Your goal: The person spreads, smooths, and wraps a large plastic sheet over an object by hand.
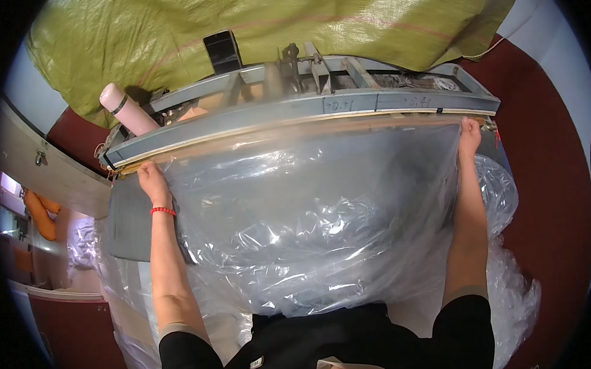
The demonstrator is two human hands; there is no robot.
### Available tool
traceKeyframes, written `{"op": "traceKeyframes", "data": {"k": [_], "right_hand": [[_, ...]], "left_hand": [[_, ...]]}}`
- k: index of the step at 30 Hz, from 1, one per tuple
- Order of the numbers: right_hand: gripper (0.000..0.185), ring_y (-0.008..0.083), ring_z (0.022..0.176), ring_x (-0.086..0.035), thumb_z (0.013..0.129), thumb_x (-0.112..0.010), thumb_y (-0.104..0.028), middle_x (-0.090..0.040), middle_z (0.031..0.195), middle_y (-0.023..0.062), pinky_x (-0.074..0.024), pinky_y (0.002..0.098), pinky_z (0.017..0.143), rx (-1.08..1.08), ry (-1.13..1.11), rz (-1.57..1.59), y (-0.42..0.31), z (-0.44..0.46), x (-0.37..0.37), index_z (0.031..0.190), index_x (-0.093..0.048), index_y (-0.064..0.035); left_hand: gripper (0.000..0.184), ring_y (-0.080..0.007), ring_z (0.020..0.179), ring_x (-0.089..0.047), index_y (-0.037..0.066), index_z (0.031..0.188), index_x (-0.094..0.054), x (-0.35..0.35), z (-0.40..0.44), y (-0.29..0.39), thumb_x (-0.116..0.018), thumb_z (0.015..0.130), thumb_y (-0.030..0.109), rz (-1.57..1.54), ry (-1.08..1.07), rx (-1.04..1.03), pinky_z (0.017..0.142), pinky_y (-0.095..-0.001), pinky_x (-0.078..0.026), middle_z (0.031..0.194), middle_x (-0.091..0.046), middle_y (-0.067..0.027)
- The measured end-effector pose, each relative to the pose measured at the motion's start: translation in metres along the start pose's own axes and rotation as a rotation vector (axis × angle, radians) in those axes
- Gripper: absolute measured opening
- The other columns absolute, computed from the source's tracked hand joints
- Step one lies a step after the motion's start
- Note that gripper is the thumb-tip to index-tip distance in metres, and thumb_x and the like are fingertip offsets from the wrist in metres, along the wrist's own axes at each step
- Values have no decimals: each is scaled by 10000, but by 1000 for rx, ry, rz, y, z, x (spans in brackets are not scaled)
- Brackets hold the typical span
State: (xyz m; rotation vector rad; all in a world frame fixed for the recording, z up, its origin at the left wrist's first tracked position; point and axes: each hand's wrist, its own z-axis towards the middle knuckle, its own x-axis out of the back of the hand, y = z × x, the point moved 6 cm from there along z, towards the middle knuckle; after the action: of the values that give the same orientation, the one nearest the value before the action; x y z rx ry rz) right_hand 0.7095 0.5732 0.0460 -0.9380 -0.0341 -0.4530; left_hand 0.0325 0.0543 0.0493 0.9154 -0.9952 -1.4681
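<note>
A wide sheet of clear plastic film (296, 204) stretches between my two hands, its far edge lying along the front of a long grey metal bar (266, 115). My left hand (153, 181), with a red bead bracelet at the wrist, is closed on the film's left corner. At the right end of the bar, my right hand (469, 137) grips the other corner with fingers closed. The film hangs down toward my body in shiny folds. Where its far edge meets the bar is too blurred to make out.
Behind the bar stands a metal frame (360, 73) with a clamp-like fitting. A pink bottle (124, 107) leans at its left, and a phone (222, 52) rests against a yellow-green tarp (262, 27). More bunched film (511, 294) lies at right. A door (50, 155) is at left.
</note>
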Motion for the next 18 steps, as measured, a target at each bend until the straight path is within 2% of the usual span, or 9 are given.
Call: {"op": "traceKeyframes", "data": {"k": [3, 5, 8, 11, 12, 14, 16, 17, 18], "right_hand": [[236, 61, 594, -426, 817, -597, -271, -507, 652, -34, -379, 211, 569, -62, 6, -71, 3, 4, -9, 767, -545, -46], [190, 81, 621, -471, 795, -624, -201, -540, 672, 12, -407, 224, 610, -120, 34, -36, 13, 6, -6, 785, -552, -26], [184, 80, 601, -479, 792, -620, -194, -531, 651, 17, -406, 219, 579, -76, 68, 58, 17, 8, -4, 791, -537, -30], [156, 79, 549, -461, 802, -594, -181, -514, 629, 16, -389, 206, 527, -130, 76, 55, 12, 11, 2, 800, -523, -43], [156, 79, 549, -461, 802, -594, -181, -514, 629, 16, -389, 206, 527, -130, 66, 57, 9, 10, 2, 800, -523, -43], [113, 82, 501, -437, 818, -558, -155, -506, 614, 16, -364, 200, 482, -335, 92, 283, 9, 3, 2, 802, -524, -48], [116, 75, 510, -436, 820, -556, -155, -507, 611, 16, -358, 192, 489, -318, 66, 295, 1, 2, 0, 795, -525, -46], [120, 69, 520, -436, 823, -555, -155, -508, 609, 17, -352, 185, 496, -305, 47, 305, -3, 0, 0, 789, -526, -43], [120, 69, 520, -436, 823, -555, -155, -508, 609, 17, -352, 185, 496, -302, 44, 309, -6, -2, 3, 789, -526, -43]], "left_hand": [[172, -41, 488, -358, 93, 683, -480, -4, 2, -1, -502, 844, 152, 31, 17, -17, 444, -181, -283, 575, -430, 50], [182, -37, 493, -363, 94, 669, -481, -2, 4, -5, -510, 840, 149, 65, 36, -27, 445, -177, -283, 581, -438, 52], [135, -34, 505, -368, 84, 709, -492, -4, 4, -3, -528, 829, 134, 16, 36, -36, 448, -177, -287, 600, -451, 51], [105, -43, 512, -394, 59, 792, -496, 6, 1, 5, -489, 847, 149, 99, 173, -93, 449, -188, -310, 623, -473, 25], [125, -62, 523, -429, 41, 834, -488, 10, 2, 1, -460, 862, 159, 84, 181, -7, 457, -194, -342, 639, -490, 8], [156, -81, 534, -465, 22, 876, -481, 19, 4, -4, -431, 876, 170, 67, 199, 76, 465, -200, -375, 655, -508, -10], [214, -149, 612, -509, -9, 896, -473, 17, 6, -12, -399, 870, 190, -250, 69, 229, 537, -254, -433, 702, -522, -64], [214, -149, 612, -509, -9, 896, -473, 24, 6, -11, -399, 870, 190, -252, 75, 228, 537, -254, -433, 702, -522, -64], [234, -167, 634, -522, -16, 913, -478, 25, 5, -16, -390, 878, 199, -281, -21, 355, 565, -269, -446, 736, -537, -82]]}}
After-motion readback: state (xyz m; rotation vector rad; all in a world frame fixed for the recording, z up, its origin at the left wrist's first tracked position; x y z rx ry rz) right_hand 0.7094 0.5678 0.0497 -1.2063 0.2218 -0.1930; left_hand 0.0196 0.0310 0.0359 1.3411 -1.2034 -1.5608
